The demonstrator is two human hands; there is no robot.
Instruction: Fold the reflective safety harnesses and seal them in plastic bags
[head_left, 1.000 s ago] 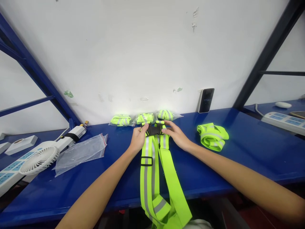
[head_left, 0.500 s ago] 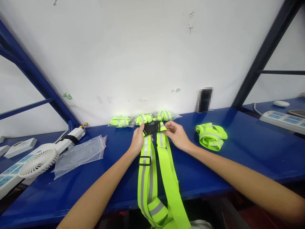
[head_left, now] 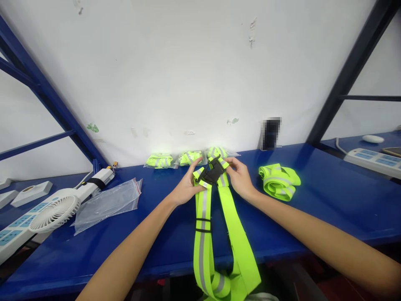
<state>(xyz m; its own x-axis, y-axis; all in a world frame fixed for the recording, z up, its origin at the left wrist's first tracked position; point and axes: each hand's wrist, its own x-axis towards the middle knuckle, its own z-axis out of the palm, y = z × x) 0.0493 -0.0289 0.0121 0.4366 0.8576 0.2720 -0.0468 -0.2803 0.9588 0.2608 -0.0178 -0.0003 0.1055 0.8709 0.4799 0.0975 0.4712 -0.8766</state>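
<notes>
Between my hands is a neon yellow reflective strap point(head_left: 203, 242) with grey stripes, its two lengths hanging down over the table's front edge. A black side-release buckle point(head_left: 213, 170) joins its upper ends and sits tilted, right side higher. My left hand point(head_left: 188, 184) is closed on the strap at the buckle's left end, thumb below and a finger above. My right hand point(head_left: 239, 176) pinches the strap by the buckle's right end, its fingertips partly hidden. A black slider point(head_left: 203, 225) sits on the left length.
Several bagged yellow straps, one bagged strap point(head_left: 159, 160) leftmost, lie along the wall. A folded strap point(head_left: 279, 182) lies right. Clear zip bags point(head_left: 108, 205), a white fan point(head_left: 54, 209) and a power strip point(head_left: 14, 232) are left. A dark pixelated object point(head_left: 270, 133) leans on the wall.
The buckle has turned from nearly level to tilted, its right end up. My left hand has shifted right and opened its grip wider around the strap. The hanging lengths have swung right.
</notes>
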